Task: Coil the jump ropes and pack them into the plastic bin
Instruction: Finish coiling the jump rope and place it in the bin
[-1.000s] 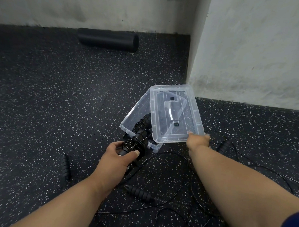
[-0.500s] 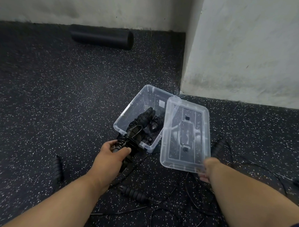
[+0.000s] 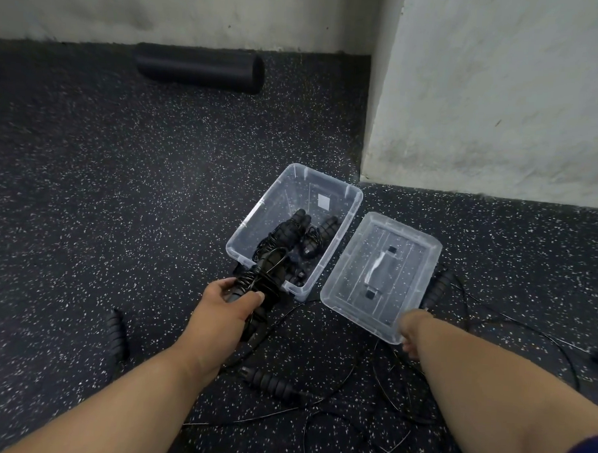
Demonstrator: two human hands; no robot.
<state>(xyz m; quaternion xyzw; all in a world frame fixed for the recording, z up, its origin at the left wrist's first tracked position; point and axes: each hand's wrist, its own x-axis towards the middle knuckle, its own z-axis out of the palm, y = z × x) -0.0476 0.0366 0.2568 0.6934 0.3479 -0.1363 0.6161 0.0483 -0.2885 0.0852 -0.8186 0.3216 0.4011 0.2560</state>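
**Coiled rope held at bin edge, lid gripped at right**

Loose black rope cords (image 3: 334,409) w/ a ribbed handle (image 3: 272,384) are seen tangled on the speckled floor (image 3: 85,217) nearest the camera. A coiled jump rope (image 3: 264,276) is grasped by the left hand (image 3: 223,308), its far end resting over the near rim of the clear plastic bin (image 3: 257,210); other coiled ropes (image 3: 311,237) are seen inside. The lid (image 3: 381,274), just right of the bin, is held at its near edge by the right hand (image 3: 411,334), fingers mostly hidden. A black foam roller (image 3: 198,68) is seen by the far wall.
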